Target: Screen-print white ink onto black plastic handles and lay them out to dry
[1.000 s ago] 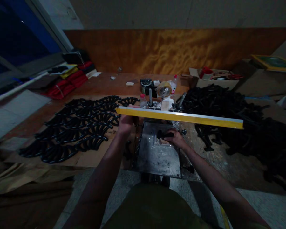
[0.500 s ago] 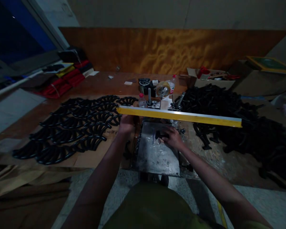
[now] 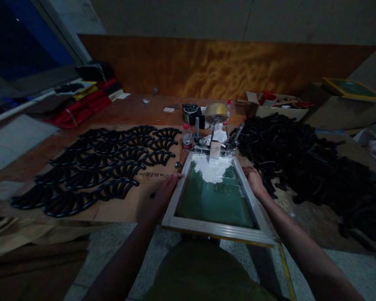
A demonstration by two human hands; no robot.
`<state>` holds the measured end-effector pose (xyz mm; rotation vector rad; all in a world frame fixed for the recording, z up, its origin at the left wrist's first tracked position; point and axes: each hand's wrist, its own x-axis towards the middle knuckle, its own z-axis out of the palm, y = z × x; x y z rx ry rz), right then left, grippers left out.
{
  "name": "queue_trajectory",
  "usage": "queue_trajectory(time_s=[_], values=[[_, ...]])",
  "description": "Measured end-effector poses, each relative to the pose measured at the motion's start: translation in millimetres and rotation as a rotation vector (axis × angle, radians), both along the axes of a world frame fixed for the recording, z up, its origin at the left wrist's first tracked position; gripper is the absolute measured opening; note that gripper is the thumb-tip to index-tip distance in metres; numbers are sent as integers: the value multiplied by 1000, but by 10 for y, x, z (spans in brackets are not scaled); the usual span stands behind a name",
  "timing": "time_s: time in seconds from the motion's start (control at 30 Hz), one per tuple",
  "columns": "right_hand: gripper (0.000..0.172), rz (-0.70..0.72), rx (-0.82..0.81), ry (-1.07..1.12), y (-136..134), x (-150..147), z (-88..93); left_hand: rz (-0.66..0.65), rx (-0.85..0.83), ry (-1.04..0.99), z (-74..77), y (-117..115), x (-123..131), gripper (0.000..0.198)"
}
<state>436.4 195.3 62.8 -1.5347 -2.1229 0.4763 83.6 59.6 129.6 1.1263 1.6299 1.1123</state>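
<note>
A screen printing frame with green mesh lies low in front of me, over the metal plate seen earlier. White ink is spread across the far part of its mesh. A pale wooden squeegee stands at the frame's far end. My left hand grips the frame's left side, its fingertips on the rail. Beside that hand pokes out a small dark piece; I cannot tell whether the hand holds it. Along the opposite rail, my right hand is closed at the frame's edge.
Rows of curved black handles cover cardboard on the left. A large heap of black handles fills the right. Behind the frame are a red-capped bottle, a tape roll and an open box.
The frame has swung down from its raised position and now hides the plate and the black handle on it. My right hand has left that handle for the frame's right side; my left hand has come lower.
</note>
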Motion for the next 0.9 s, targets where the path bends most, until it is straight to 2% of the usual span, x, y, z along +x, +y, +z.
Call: queue_trajectory(time_s=[0.1, 0.17, 0.2, 0.23, 0.33, 0.43, 0.57, 0.67, 0.77, 0.83, 0.9], values=[[47, -41, 166, -17, 244, -151, 219, -13, -117, -57, -340, -136, 28, 43], [62, 60, 280, -64, 377, -453, 368, 1, -132, -117, -557, -139, 64, 50], [64, 128, 299, -110, 428, -623, 433, 9, -134, -142, -646, -126, 80, 53], [60, 184, 282, -168, 466, -786, 485, 16, -138, -162, -720, -109, 93, 55], [33, 258, 107, -355, 462, -1126, 537, 33, -172, -191, -855, -65, 100, 55], [18, 320, -5, -459, 244, -1185, 447, 33, -172, -174, -929, -54, 75, 55], [24, 588, 84, -449, -165, -997, 350, 41, -175, -153, -994, -71, 55, 56], [26, 765, 64, -400, -249, -887, 397, 61, -180, -163, -984, -78, 65, 57], [21, 700, 38, -333, -180, -904, 424, 61, -178, -187, -933, -77, 75, 58], [18, 601, 93, -299, -186, -930, 365, 58, -178, -222, -901, -77, 75, 60], [20, 588, 170, -269, -269, -913, 262, 51, -167, -225, -881, -78, 75, 63]])
